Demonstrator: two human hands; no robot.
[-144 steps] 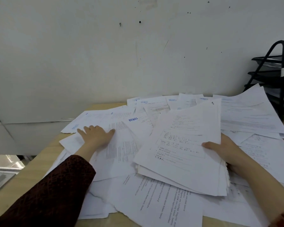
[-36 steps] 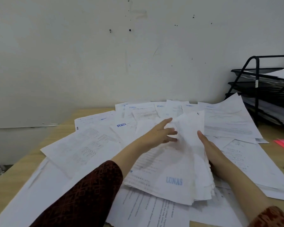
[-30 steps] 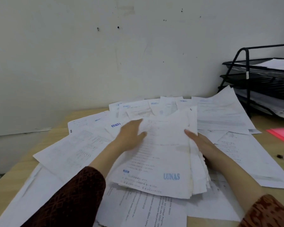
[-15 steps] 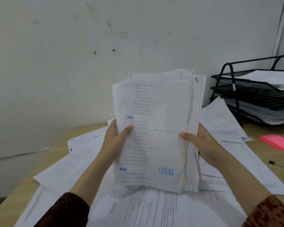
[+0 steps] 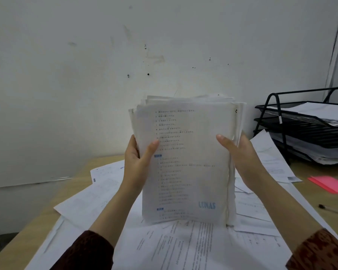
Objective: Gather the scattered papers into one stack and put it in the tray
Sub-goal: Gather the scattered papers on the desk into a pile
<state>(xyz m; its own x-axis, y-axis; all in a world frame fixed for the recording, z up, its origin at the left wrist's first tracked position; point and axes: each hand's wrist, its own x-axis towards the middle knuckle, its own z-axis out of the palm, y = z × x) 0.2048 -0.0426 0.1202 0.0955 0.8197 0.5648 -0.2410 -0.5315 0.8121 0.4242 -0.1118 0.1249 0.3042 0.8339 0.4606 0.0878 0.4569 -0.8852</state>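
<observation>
A thick stack of white printed papers (image 5: 185,164) stands upright on its lower edge, resting on the loose sheets (image 5: 183,248) that cover the wooden table. My left hand (image 5: 137,162) grips the stack's left edge, thumb on the front page. My right hand (image 5: 240,152) grips its right edge the same way. The front page carries a blue "LUNAS" stamp at lower right. A black wire tray rack (image 5: 308,129) stands at the far right, and its tiers hold papers.
More loose sheets lie to the left (image 5: 98,193) and right (image 5: 269,158) of the stack. A pink sticky-note pad (image 5: 328,184) and a pen (image 5: 332,209) lie on the table (image 5: 45,219) at the right. A white wall rises right behind the table.
The stack lay flat under both hands a second ago. Both hands have lifted it upright, and its sheets now sit more evenly together.
</observation>
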